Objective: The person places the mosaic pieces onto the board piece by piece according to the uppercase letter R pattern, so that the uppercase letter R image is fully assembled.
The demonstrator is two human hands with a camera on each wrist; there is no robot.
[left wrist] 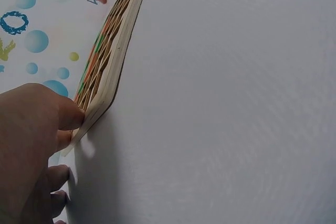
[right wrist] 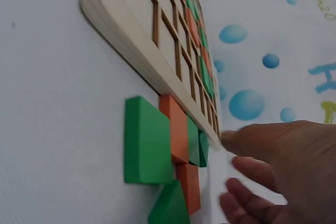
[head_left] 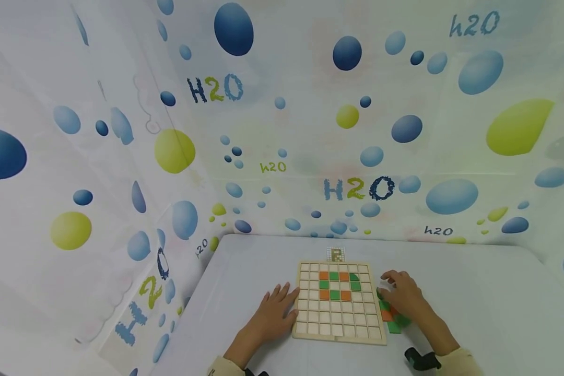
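So my left grip [head_left: 275, 313] is resting with its fingers spread, thumb side touching the left edge of the pale wooden grid board [head_left: 336, 305], which is lying flat on the white worktop [head_left: 244, 271]. My right grip [head_left: 402, 295] is hovering by the board's right edge, fingers loosely bent, thumb apart from them. I'm not seeing any tile pinched there, and I can't tell if the thumb is brushing the nearest one.

What's bugging me: the loose flat green and orange tiles [right wrist: 148, 142] are lying bunched right beside the board's right edge. If I'm getting sloppy, I could be grabbing two or scattering the rest. The black wrist unit [head_left: 420, 359] is hanging off the board's near right corner too, so it could be sweeping strays around.

If my left grip is pushing too hard, the board could be skidding and jolting the set-in square green and orange tiles [head_left: 335, 295]. And that green round-cornered tile [head_left: 354, 277] toward the board's far right corner could easily be facing wrong against the small printed pattern card [head_left: 336, 254] beyond the far edge.
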